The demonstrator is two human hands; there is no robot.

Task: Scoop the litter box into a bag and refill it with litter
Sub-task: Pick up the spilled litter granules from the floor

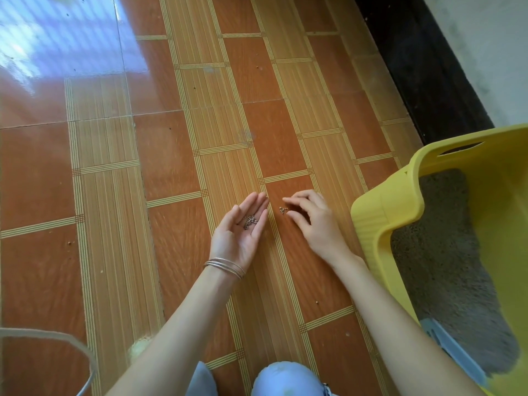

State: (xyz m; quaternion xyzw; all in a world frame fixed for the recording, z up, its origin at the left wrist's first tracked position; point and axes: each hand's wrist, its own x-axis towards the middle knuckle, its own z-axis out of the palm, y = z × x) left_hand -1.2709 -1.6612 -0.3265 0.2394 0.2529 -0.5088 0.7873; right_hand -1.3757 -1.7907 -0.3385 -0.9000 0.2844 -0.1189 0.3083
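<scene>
Two small groups of spilled litter grains matter here: one heap [250, 221] lies in the upturned palm of the left hand [243, 228], whose fingers are straight and close together, making a shallow tray; a few more grains [283, 210] sit on the tiled floor [171, 155] just beside the right hand [311, 217]. That hand hovers palm down over them with fingers loosely curled and holding nothing that can be seen, though whether a fingertip touches a grain cannot be told

Risks, as a judgement: the left palm is nearly flat, so any tilt of the wrist while the right hand picks would roll the collected grains back onto the tiles. The grains on the floor are tiny and round, so a careless pinch would likely flick them away across the glossy surface. Other stray specks dot the floor farther off and could be missed

The yellow litter box [385, 212] stands to the right, near the right forearm, with grey litter [445, 252] inside and a blue object, possibly a scoop [454, 350], at its near end. Its raised wall is the edge to clear when carrying the palmful over; a knock against the rim would spill it. To the left and ahead the floor gives open room; a pale curved rim [57, 338] shows at lower left, and the person's knees [285, 378] sit close below the arms. A dark skirting [423, 67] bounds the far right
</scene>
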